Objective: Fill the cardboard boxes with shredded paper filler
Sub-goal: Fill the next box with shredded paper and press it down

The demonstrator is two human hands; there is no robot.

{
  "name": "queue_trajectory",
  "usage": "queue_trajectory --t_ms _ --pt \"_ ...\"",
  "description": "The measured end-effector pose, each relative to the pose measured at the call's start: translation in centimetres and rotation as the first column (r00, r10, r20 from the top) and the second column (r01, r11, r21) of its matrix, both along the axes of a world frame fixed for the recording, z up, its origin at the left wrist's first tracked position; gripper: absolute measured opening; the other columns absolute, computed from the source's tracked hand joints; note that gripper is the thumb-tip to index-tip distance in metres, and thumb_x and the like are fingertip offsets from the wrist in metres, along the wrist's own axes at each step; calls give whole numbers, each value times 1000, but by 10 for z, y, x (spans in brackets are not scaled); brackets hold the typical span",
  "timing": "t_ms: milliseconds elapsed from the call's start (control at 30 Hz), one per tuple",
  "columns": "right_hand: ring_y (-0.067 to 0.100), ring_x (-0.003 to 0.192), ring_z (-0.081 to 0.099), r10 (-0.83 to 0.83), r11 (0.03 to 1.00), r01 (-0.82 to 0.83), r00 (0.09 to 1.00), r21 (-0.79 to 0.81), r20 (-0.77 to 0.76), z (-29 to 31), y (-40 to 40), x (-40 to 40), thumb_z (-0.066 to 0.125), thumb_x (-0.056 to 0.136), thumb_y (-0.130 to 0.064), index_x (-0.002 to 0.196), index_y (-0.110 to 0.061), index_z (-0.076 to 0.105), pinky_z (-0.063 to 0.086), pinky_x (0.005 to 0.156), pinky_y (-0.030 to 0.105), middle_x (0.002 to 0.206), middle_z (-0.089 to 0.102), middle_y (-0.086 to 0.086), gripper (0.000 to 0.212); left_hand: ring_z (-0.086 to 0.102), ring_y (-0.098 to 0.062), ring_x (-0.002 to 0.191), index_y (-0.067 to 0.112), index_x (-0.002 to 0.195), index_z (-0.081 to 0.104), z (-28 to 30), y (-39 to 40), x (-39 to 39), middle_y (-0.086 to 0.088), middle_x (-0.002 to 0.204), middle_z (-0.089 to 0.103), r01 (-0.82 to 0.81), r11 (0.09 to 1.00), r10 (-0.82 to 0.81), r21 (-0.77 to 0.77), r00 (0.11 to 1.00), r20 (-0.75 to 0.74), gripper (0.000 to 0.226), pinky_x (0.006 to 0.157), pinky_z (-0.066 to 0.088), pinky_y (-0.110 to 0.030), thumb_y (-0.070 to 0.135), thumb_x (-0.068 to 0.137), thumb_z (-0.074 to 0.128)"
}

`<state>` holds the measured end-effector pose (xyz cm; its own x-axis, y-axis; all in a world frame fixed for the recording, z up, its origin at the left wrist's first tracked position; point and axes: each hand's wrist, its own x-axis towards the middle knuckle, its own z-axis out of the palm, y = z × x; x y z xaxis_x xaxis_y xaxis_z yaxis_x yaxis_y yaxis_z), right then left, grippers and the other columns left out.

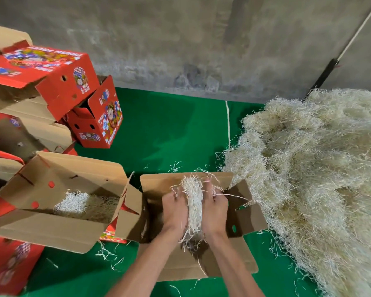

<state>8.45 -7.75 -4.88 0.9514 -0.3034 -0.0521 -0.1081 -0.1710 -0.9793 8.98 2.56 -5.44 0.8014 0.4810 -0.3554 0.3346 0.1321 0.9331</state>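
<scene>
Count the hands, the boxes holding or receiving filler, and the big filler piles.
Hands: 2, left hand and right hand, gripping the filler bundle
Boxes holding or receiving filler: 2, left box, centre box
Big filler piles: 1, filler pile
Total: 5

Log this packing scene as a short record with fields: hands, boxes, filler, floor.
left hand: grips one side of a filler bundle
right hand: grips the other side of it
open box: under the hands, flaps spread
second box: to the left, open, some filler inside
filler pile: large heap on the right
red boxes: stacked at the left
floor: green mat, loose strands scattered
</scene>
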Motion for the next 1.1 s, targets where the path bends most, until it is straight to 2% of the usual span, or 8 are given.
queue_trajectory --t_ms 367,533,567,633,900,967,1033,1100 --pt "10 35 22 -101 993 104 993 57 -57 -7 -46 10 49 93 -65 54 -21 36 22 40 28 39 31 -8 61 46 -17 73 13 79 45 -8 50 2 -2 73 46 -270 961 266 -59 962 -63 39 72 43 -33 44 96 61" --pt "21 41 33 60 995 -59 998 76 -11 -7 -4 -2 48 97 -62 59 -17 39 50 49 45 46 34 -7 60 38 -2 38 13 75 48 -17 11 -11 8 48 44 -102 992 95 -76 992 -89 25 39 33 -22 20 98 54" --pt "21 42 32 22 998 -20 999 64 -35 -6 -11 -1 49 97 -62 58 -18 37 33 80 30 46 32 -6 60 44 -5 44 15 74 48 -16 18 -10 7 52 46 -130 990 123 -57 987 -105 26 43 37 -23 25 97 56" --pt "17 38 26 -70 995 75 995 67 -71 -5 -40 7 49 95 -62 56 -17 37 22 42 43 42 32 -4 61 50 -19 67 20 70 44 -17 47 -4 0 64 49 -217 976 216 1 974 -71 40 64 44 -32 53 89 57" --pt "14 37 22 -7 997 3 999 72 47 9 -7 -5 32 101 -65 54 -30 28 30 41 31 41 29 -6 59 28 11 130 41 152 32 13 13 -26 34 138 31 286 958 -286 -23 958 -30 102 110 14 -28 101 70 24" --pt "5 48 30 -25 994 19 998 109 56 8 0 -7 30 99 -71 68 -35 29 55 61 33 59 62 12 47 37 32 108 47 137 49 18 4 -32 45 129 43 231 971 -235 55 967 98 81 108 26 -24 96 77 26" --pt "21 105 64 -29 993 27 999 118 22 3 5 -9 34 90 -82 116 -26 65 33 98 39 120 63 6 69 52 25 87 52 105 61 20 -5 -35 43 98 61 140 987 -149 83 981 121 50 96 40 -26 88 84 33" --pt "0 106 65 -17 1000 17 999 -2 28 4 15 -9 40 84 -88 132 -14 59 42 90 10 115 73 0 90 52 20 87 59 96 58 20 -16 -33 40 90 60 98 995 -97 -1 992 85 33 97 32 -28 83 87 38"
